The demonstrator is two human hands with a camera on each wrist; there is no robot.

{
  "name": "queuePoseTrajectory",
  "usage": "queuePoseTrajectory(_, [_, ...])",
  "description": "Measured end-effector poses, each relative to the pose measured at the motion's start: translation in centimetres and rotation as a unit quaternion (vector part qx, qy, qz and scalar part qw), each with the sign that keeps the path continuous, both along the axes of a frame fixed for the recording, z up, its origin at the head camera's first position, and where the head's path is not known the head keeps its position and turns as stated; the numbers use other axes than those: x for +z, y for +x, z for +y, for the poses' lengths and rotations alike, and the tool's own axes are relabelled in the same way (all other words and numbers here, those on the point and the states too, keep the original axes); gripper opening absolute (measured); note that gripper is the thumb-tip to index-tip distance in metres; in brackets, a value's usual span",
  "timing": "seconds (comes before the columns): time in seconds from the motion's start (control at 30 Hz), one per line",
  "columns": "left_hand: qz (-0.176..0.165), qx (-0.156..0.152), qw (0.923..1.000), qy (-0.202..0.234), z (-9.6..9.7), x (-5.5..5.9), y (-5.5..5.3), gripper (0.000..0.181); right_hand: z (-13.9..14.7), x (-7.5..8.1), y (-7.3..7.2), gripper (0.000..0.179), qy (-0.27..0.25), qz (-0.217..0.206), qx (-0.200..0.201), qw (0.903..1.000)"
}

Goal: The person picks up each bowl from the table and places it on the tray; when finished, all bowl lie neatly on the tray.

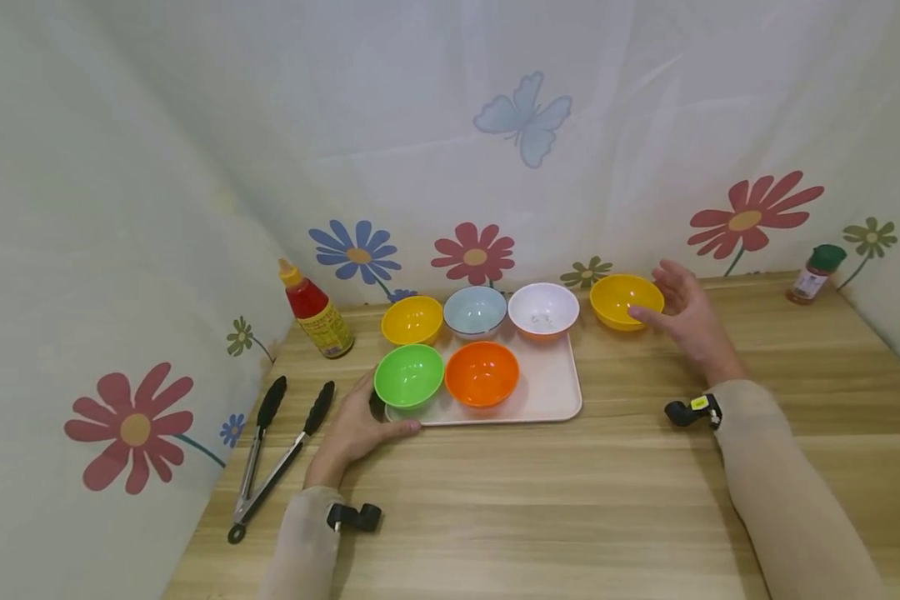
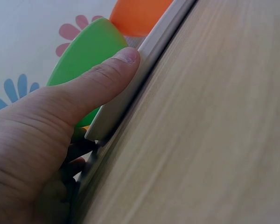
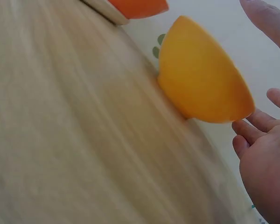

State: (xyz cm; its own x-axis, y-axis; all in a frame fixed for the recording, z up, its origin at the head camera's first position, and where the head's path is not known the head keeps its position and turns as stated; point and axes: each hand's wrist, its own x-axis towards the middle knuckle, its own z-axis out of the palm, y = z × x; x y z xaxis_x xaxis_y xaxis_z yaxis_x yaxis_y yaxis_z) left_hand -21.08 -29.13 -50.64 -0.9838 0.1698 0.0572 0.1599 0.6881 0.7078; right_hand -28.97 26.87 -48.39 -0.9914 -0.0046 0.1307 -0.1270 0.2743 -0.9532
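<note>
A white tray (image 1: 551, 396) lies on the table under a green bowl (image 1: 409, 377), an orange bowl (image 1: 482, 375), a yellow bowl (image 1: 412, 322), a light blue bowl (image 1: 476, 313) and a white bowl (image 1: 543, 310). My left hand (image 1: 356, 425) grips the tray's near left corner, its thumb (image 2: 107, 77) along the front rim beside the green bowl and its other fingers partly hidden at the side. To the right of the tray, a second yellow bowl (image 1: 626, 302) stands upright on the table. My right hand (image 1: 686, 317) is spread at that bowl's right side, fingertips close to its wall (image 3: 203, 74).
Open tongs (image 1: 270, 467) lie on the left of the wooden table (image 1: 540, 508). Behind them stands a red sauce bottle (image 1: 318, 317) with a yellow cap. A small green-capped jar (image 1: 816, 275) is at the far right. A flowered curtain (image 1: 405, 167) hangs along the back.
</note>
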Motion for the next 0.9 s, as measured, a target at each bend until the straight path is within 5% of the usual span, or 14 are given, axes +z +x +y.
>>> queuePoseTrajectory(0.27, [-0.004, 0.003, 1.0000, 0.000, 0.0, -0.1, 0.0, 0.136, -0.4, -1.7, -0.3, 0.110, 0.034, -0.014, 0.016, 0.9992])
queuePoseTrajectory(0.53, [-0.003, 0.001, 1.0000, 0.003, -0.1, -0.2, -0.1, 0.135, -0.7, -1.5, 0.0, 0.124, 0.082, -0.024, 0.017, 0.9962])
queuePoseTrajectory(0.9, [-0.005, 0.003, 1.0000, -0.003, 0.0, -0.2, -0.1, 0.133, -1.1, -1.5, 0.0, 0.121, 0.093, -0.020, 0.009, 0.9954])
